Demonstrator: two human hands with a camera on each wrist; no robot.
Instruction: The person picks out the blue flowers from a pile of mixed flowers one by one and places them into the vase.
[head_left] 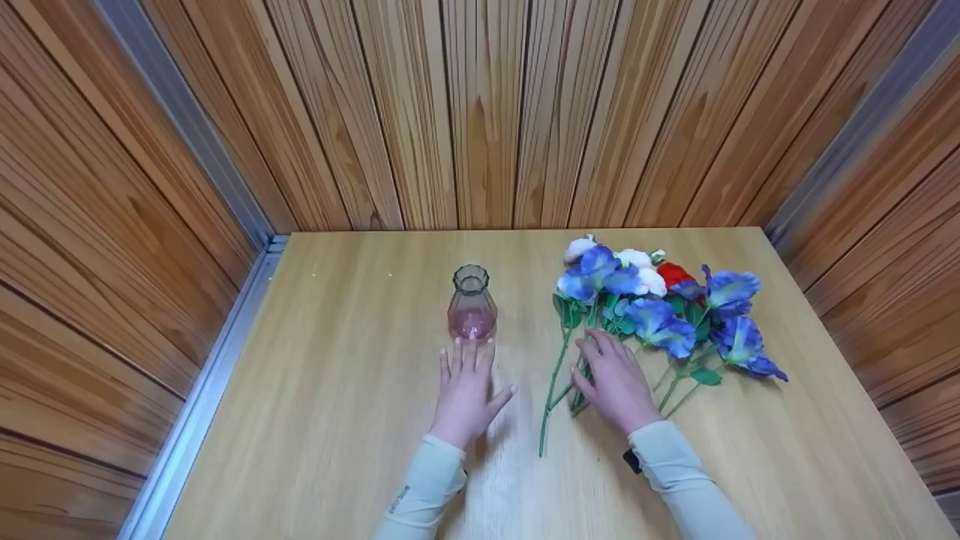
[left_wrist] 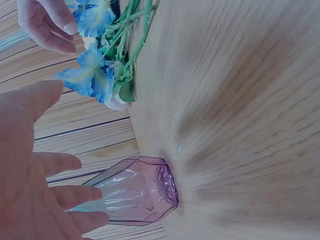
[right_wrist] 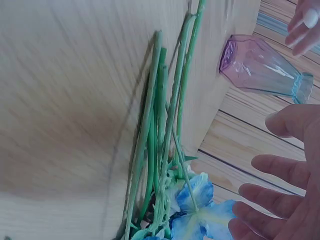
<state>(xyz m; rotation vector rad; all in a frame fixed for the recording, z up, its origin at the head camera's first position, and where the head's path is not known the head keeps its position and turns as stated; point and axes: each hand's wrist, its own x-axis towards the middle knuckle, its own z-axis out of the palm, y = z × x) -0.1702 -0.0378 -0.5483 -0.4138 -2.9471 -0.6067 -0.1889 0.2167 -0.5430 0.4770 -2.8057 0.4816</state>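
A glass vase [head_left: 472, 311], grey at its scalloped mouth and pink toward the base, stands upright on the table. My left hand [head_left: 466, 390] is just in front of it with fingers spread; in the left wrist view its fingertips [left_wrist: 95, 194] overlap the vase [left_wrist: 135, 192] and grip nothing. To the right lies a bunch of artificial flowers: blue blooms [head_left: 660, 326], white ones [head_left: 643, 271] and a red one [head_left: 675, 275]. Above their green stems [right_wrist: 160, 130] my right hand [head_left: 619, 379] hovers, its fingers loosely bent and holding nothing.
The wooden table [head_left: 345, 420] meets plank walls [head_left: 480, 112] at the back and on both sides. A metal rail [head_left: 202, 405] runs along its left edge. One long stem [head_left: 555, 390] sticks out toward the front from the bunch.
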